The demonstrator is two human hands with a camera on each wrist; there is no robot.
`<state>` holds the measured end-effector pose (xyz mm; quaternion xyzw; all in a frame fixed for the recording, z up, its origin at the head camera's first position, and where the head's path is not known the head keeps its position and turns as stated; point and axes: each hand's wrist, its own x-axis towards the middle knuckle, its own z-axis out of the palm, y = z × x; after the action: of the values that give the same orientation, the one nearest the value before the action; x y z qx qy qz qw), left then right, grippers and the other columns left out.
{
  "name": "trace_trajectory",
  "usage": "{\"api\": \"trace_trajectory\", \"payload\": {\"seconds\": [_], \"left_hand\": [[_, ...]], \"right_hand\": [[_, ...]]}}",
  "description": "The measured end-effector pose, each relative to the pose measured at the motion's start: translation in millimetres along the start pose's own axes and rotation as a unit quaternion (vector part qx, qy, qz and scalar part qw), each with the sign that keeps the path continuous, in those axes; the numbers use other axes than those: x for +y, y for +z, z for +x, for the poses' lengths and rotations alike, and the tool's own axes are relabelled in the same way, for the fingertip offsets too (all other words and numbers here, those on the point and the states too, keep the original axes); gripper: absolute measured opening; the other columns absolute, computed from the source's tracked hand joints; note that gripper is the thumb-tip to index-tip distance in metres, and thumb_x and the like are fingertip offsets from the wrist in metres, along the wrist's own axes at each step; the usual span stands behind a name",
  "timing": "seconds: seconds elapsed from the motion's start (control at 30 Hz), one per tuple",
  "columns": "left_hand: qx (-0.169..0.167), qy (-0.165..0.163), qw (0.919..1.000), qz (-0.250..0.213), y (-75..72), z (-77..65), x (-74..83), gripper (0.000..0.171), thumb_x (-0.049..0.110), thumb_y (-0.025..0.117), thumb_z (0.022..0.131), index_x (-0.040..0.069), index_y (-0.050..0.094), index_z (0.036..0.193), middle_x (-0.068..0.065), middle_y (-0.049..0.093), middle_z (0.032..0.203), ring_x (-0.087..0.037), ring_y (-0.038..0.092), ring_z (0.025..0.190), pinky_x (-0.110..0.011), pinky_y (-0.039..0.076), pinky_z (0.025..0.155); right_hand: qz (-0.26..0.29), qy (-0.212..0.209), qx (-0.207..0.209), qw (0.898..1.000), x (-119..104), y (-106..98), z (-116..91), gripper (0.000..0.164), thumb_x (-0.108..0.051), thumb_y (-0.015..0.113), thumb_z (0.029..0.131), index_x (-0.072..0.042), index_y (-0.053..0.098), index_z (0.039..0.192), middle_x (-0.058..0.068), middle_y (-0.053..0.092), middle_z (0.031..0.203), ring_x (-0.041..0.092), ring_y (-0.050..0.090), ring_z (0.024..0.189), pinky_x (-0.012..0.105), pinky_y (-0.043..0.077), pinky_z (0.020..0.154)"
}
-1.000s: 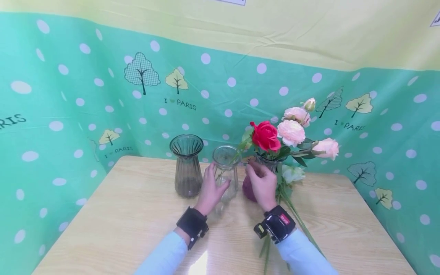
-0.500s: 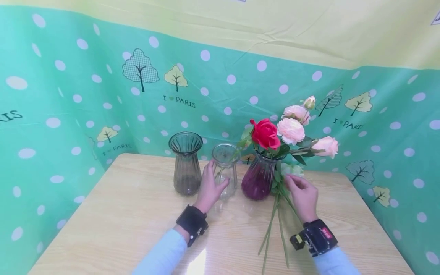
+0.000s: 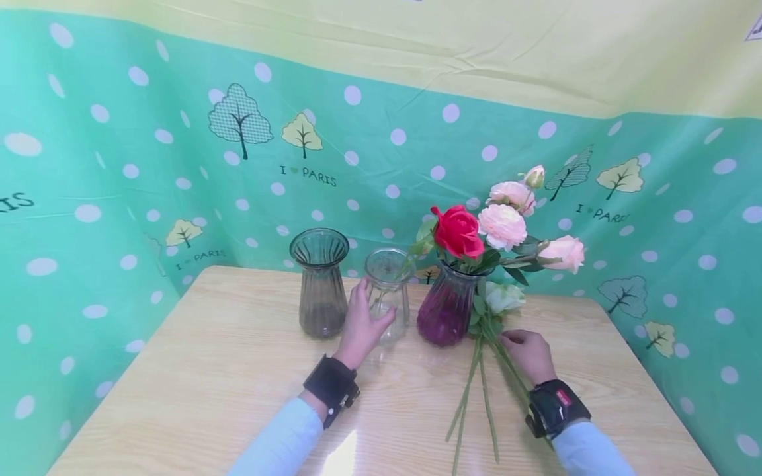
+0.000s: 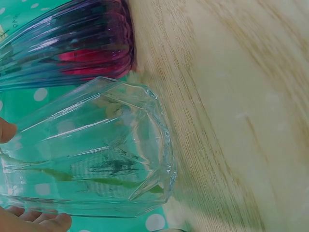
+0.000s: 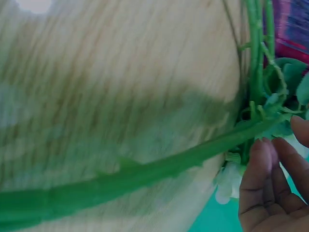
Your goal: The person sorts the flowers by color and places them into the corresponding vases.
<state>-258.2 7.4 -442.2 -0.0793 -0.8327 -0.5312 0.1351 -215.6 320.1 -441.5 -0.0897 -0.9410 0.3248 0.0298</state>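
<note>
Clear vase [image 3: 389, 297] is stood upright at the centre of the head view, backed by a green-and-yellow printed curtain [image 3: 381, 158] that is spread across the upper frame. By a wood-grain table [image 3: 238, 370], seen across the lower frame, 3 vases are borne: a smoky vase [image 3: 321, 297] left of centre, the clear vase, and a purple vase [image 3: 443, 314] right of centre. Loose stems [image 5: 145, 173] are spread towards the lower right. The clear vase is held by the left hand [image 3: 360, 334], thumb and fingers set widely around it. The right hand [image 3: 528, 357] is held narrow at the stems; whether 1 is pinched cannot be told. Pink flowers [image 3: 503, 226] and 1 red rose [image 3: 458, 231] are seen above the purple vase.
</note>
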Motion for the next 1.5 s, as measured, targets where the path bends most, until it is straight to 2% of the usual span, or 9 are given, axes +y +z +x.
{"api": "trace_trajectory", "payload": {"seconds": [0.37, 0.53, 0.73, 0.87, 1.0, 1.1, 1.13, 1.37, 1.5], "left_hand": [[0.009, -0.003, 0.9999, -0.008, -2.2, -1.1, 0.5, 0.083, 0.022, 0.073, 0.079, 0.004, 0.025, 0.144, -0.022, 0.034, 0.144, -0.037, 0.04, 0.13, -0.053, 0.039, 0.105], [-0.003, -0.006, 0.9999, -0.007, -2.0, -1.1, 2.1, 0.086, 0.026, 0.073, 0.079, 0.004, 0.023, 0.145, -0.022, 0.033, 0.145, -0.037, 0.039, 0.131, -0.053, 0.038, 0.107], [-0.003, -0.011, 0.9999, 0.005, -0.2, -0.3, 2.0, 0.087, 0.029, 0.073, 0.078, 0.003, 0.023, 0.145, -0.021, 0.033, 0.145, -0.037, 0.039, 0.131, -0.052, 0.039, 0.107], [0.001, -0.004, 1.0, 0.005, -0.4, 1.8, 2.4, 0.086, 0.026, 0.073, 0.079, 0.003, 0.023, 0.145, -0.022, 0.033, 0.144, -0.037, 0.04, 0.13, -0.052, 0.039, 0.106], [0.002, -0.006, 1.0, 0.006, -1.1, 1.8, 3.2, 0.086, 0.024, 0.074, 0.078, 0.002, 0.024, 0.144, -0.022, 0.035, 0.143, -0.038, 0.042, 0.128, -0.052, 0.04, 0.105], [0.003, -0.007, 1.0, 0.007, -1.0, 1.0, 3.1, 0.086, 0.026, 0.074, 0.078, 0.002, 0.025, 0.144, -0.022, 0.036, 0.142, -0.038, 0.042, 0.128, -0.052, 0.04, 0.105], [0.003, -0.007, 1.0, 0.007, -0.8, 0.8, 3.1, 0.086, 0.026, 0.074, 0.078, 0.002, 0.025, 0.144, -0.022, 0.036, 0.142, -0.037, 0.042, 0.128, -0.052, 0.04, 0.106], [0.0, -0.012, 0.9999, -0.001, -1.1, 1.5, 2.2, 0.086, 0.027, 0.073, 0.078, 0.003, 0.025, 0.144, -0.021, 0.035, 0.143, -0.037, 0.042, 0.128, -0.052, 0.041, 0.105], [-0.002, -0.018, 0.9998, 0.008, -1.0, 1.1, 1.4, 0.087, 0.028, 0.073, 0.078, 0.004, 0.024, 0.145, -0.02, 0.035, 0.144, -0.037, 0.042, 0.128, -0.052, 0.041, 0.105]], "right_hand": [[-0.05, -0.073, 0.001, 0.996, -10, 15, 22, 0.031, -0.012, 0.052, 0.091, 0.009, 0.062, 0.111, 0.029, 0.064, 0.108, 0.044, 0.06, 0.1, 0.052, 0.051, 0.084], [-0.035, -0.06, -0.007, 0.998, -16, 2, 15, 0.033, -0.013, 0.05, 0.091, 0.011, 0.062, 0.11, 0.029, 0.064, 0.108, 0.044, 0.06, 0.1, 0.051, 0.052, 0.085], [0.054, 0.005, 0.003, 0.999, -21, -26, 4, 0.04, -0.021, 0.049, 0.095, 0.011, 0.057, 0.117, 0.024, 0.068, 0.097, 0.018, 0.064, 0.071, 0.028, 0.055, 0.062], [0.189, 0.037, 0.042, 0.98, -9, -36, 3, 0.044, -0.022, 0.054, 0.094, 0.012, 0.053, 0.122, 0.014, 0.069, 0.09, 0.006, 0.062, 0.064, 0.02, 0.057, 0.062], [0.357, 0.023, 0.063, 0.932, 33, -31, 13, 0.039, -0.022, 0.062, 0.09, 0.006, 0.058, 0.117, 0.001, 0.069, 0.083, 0.01, 0.068, 0.07, 0.024, 0.06, 0.067], [0.482, 0.005, 0.068, 0.873, 48, -29, 14, 0.027, -0.018, 0.064, 0.089, 0.002, 0.062, 0.106, 0.003, 0.07, 0.082, 0.015, 0.07, 0.075, 0.027, 0.06, 0.072], [0.504, 0.007, 0.074, 0.861, 41, -32, 9, 0.022, -0.017, 0.064, 0.089, 0.0, 0.062, 0.102, 0.003, 0.07, 0.081, 0.015, 0.07, 0.076, 0.027, 0.059, 0.074], [0.669, 0.032, 0.147, 0.728, -50, -53, -39, 0.01, -0.003, 0.066, 0.084, 0.004, 0.06, 0.081, 0.011, 0.069, 0.073, 0.019, 0.07, 0.07, 0.028, 0.059, 0.073], [0.693, 0.023, 0.204, 0.691, -76, -57, -47, 0.012, -0.002, 0.07, 0.081, 0.008, 0.063, 0.08, 0.016, 0.069, 0.072, 0.022, 0.069, 0.067, 0.03, 0.06, 0.07]]}}
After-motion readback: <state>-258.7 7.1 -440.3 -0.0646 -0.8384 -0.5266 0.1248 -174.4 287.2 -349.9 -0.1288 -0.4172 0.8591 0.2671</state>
